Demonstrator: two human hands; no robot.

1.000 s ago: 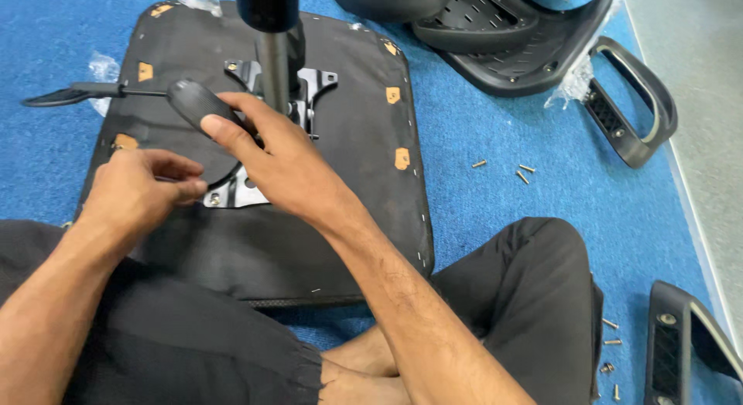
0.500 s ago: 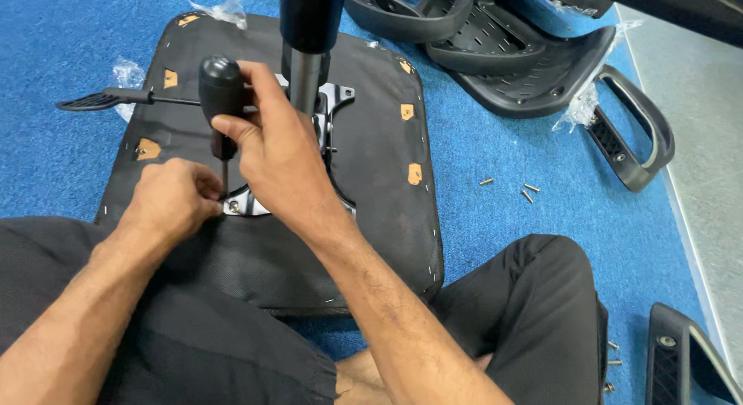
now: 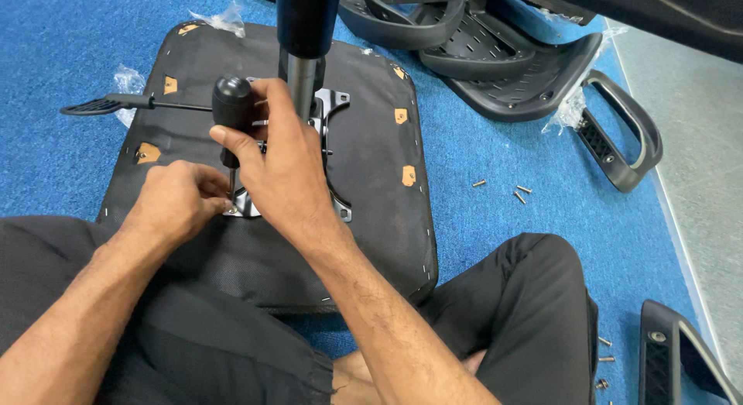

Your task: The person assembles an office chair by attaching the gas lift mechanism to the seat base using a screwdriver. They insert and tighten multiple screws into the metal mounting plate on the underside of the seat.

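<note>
An upturned black chair seat (image 3: 371,180) lies on the blue carpet with a metal mounting plate (image 3: 329,114) and an upright gas cylinder (image 3: 306,41) at its middle. My right hand (image 3: 279,161) grips the black handle of a screwdriver (image 3: 231,107) held upright, tip down at the plate's near left corner. My left hand (image 3: 178,200) pinches at the tip of the screwdriver, right where it meets the plate. A black lever (image 3: 116,104) sticks out to the left of the seat.
Black armrests and chair parts (image 3: 534,72) lie at the back right. Loose screws (image 3: 515,192) lie on the carpet right of the seat, more near another armrest (image 3: 673,358) at the bottom right. My crossed legs (image 3: 526,320) are in front.
My right hand has swung the screwdriver from lying sideways to upright over the plate's corner. My left hand has moved in to the tip.
</note>
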